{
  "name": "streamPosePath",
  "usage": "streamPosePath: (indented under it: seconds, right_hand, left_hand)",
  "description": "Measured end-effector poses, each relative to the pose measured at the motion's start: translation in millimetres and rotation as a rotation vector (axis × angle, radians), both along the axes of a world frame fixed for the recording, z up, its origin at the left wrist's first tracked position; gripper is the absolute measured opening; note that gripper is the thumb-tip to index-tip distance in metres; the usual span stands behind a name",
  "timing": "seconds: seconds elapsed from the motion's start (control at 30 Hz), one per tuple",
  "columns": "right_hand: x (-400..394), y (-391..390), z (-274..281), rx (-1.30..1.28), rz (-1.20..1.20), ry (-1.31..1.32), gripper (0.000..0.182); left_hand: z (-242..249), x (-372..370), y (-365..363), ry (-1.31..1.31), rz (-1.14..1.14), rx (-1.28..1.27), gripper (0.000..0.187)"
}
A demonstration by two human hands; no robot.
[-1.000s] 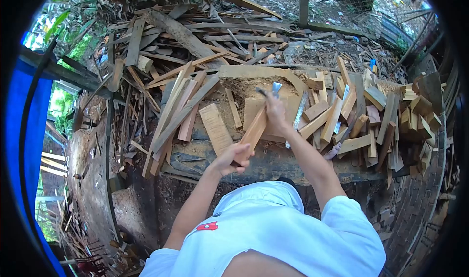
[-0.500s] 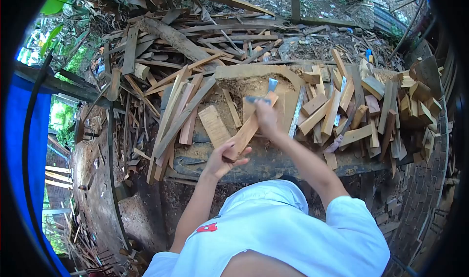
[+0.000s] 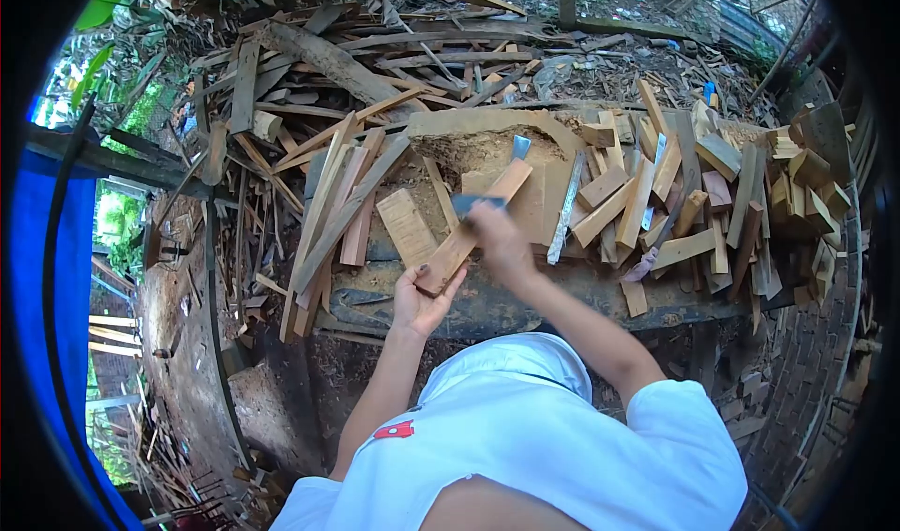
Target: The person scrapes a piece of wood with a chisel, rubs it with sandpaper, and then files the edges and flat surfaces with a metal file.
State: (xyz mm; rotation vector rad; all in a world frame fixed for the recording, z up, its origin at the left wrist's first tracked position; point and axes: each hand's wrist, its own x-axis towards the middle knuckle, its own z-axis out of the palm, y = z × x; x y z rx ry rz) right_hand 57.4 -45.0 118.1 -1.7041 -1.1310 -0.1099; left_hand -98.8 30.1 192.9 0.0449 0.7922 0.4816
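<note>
My left hand (image 3: 424, 306) grips the near end of a wooden strip (image 3: 442, 263), with the thumb on top and the fingers beneath. The strip slants up and away to the right, its far end over a flat board (image 3: 531, 214). Closed around a dark flat block (image 3: 469, 205), my right hand (image 3: 504, 248) presses on the strip's upper face near its middle. The block is blurred, and its exact kind does not show. Just past the strip's far end lies a blue-grey flat piece (image 3: 521, 146). A short plank (image 3: 407, 224) rests beside the strip on the left.
Offcuts (image 3: 647, 189) are heaped on the workbench (image 3: 506, 308) to the right, beside a pale metallic strip (image 3: 566, 208). Long slats (image 3: 349, 214) lean at the left. Behind the bench is a pile of scrap timber (image 3: 375, 67). A blue tarp (image 3: 52, 315) hangs far left.
My right hand has slid the dark block down along the strip toward my left hand. The strip and my left hand have shifted slightly left and nearer to me.
</note>
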Motion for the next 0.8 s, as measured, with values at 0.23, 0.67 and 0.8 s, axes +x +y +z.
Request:
streamPosePath:
  seconds: [0.23, 0.67, 0.8]
  right_hand:
    - [31.7, -2.3, -15.7, -0.067, 0.039, -0.003, 0.027]
    - [12.8, -19.1, -7.9, -0.021, 0.184, -0.034, 0.030]
    - [37.7, -7.8, -28.4, -0.016, -0.043, 0.054, 0.023]
  left_hand:
    - [-11.3, -3.5, 3.9, 0.035, -0.018, -0.059, 0.052]
    - [-14.3, -1.1, -2.3, 0.006, -0.038, -0.149, 0.046]
    - [-1.5, -0.6, -3.7, -0.076, -0.129, -0.207, 0.050]
